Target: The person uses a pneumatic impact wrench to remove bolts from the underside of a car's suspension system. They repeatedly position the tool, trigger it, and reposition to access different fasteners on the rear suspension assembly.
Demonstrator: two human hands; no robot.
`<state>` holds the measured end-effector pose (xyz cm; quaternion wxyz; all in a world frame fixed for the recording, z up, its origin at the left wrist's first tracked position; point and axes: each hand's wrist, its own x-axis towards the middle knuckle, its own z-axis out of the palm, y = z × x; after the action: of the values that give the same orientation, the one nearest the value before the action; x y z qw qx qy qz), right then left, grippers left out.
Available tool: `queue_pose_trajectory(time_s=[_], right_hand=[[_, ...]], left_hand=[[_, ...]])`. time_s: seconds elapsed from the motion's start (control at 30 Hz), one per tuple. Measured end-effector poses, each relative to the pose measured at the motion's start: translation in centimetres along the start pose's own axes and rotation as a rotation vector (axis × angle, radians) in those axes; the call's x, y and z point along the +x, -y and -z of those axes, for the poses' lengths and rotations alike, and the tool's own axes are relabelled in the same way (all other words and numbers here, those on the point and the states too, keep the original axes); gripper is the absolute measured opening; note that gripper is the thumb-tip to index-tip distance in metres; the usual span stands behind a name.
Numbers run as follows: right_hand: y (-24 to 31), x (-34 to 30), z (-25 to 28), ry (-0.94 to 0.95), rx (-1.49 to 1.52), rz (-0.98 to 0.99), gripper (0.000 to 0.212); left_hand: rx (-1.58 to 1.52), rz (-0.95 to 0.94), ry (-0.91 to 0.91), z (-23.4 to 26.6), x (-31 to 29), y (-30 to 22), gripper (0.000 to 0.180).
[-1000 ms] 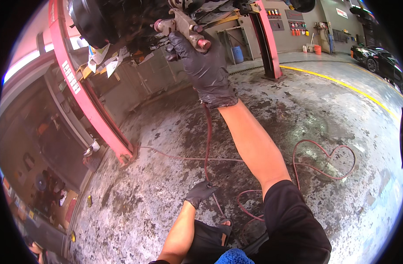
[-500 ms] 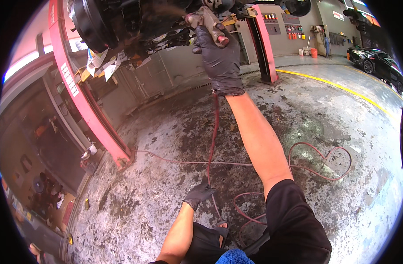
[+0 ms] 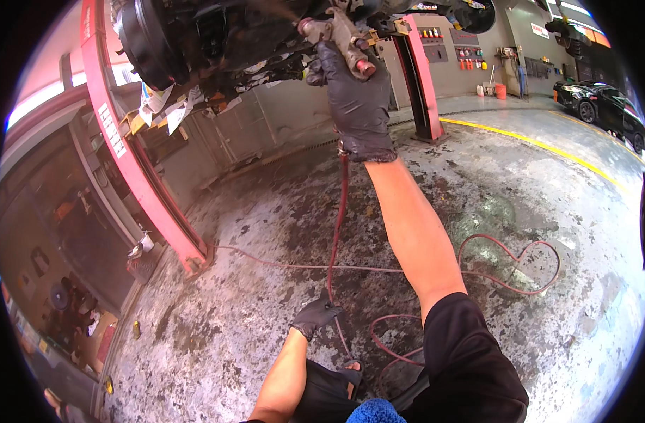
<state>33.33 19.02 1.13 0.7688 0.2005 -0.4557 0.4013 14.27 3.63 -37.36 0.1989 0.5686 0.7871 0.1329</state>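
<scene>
My right hand (image 3: 362,109), in a black glove, is raised under the vehicle's underside (image 3: 231,42) and closed round a worn, pistol-shaped metal air gun (image 3: 345,44). A red knob-like end shows on the gun; its other end points left, towards the dark parts. A faint brownish haze hangs by that end. From below my right hand a red hose (image 3: 342,211) runs down to my left hand (image 3: 314,317), also gloved in black. My left fingers are closed round the hose, low near my foot. The trigger and grip are hidden by my right hand.
Pink lift posts stand at left (image 3: 139,162) and right (image 3: 418,84). A thinner hose (image 3: 541,289) crosses the stained floor and loops at right. A wheel-like black drum (image 3: 146,42) hangs upper left. A black car (image 3: 597,106) is parked far right.
My right hand and the air gun have shifted slightly right and down in view. My left hand sits slightly further left and lower, still on the hose. The hose hangs much as before.
</scene>
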Motion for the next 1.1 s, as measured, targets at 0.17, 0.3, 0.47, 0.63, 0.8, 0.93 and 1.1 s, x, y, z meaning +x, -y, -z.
queue_pose_trajectory(time_s=[0.17,0.3,0.47,0.63,0.8,0.93,1.1], right_hand=[[0.6,0.1,0.0,0.09,-0.075,-0.024,0.028],[-0.5,1.5,1.2,0.02,-0.204,0.11,0.023],[-2.3,2.9,3.4,-0.078,-0.232,0.151,0.019],[-2.9,3.8,5.5,-0.122,-0.289,0.166,0.02],[-2.2,4.2,5.7,-0.162,-0.46,0.238,0.02],[-1.0,3.9,4.3,-0.069,-0.343,0.214,0.021],[-0.1,1.6,3.1,0.082,0.063,0.018,0.034]], left_hand=[[-0.019,0.014,0.03,0.2,0.3,-0.3,0.061],[-0.024,-0.045,-0.021,0.1,0.1,0.0,0.06],[-0.048,-0.025,-0.011,0.3,0.1,0.2,0.058],[-0.052,-0.047,-0.003,0.6,0.2,0.1,0.058],[0.002,-0.002,0.004,0.5,0.3,0.0,0.057],[0.004,-0.049,-0.025,0.4,0.3,0.1,0.058],[-0.039,-0.099,-0.001,0.7,0.0,-0.1,0.059]])
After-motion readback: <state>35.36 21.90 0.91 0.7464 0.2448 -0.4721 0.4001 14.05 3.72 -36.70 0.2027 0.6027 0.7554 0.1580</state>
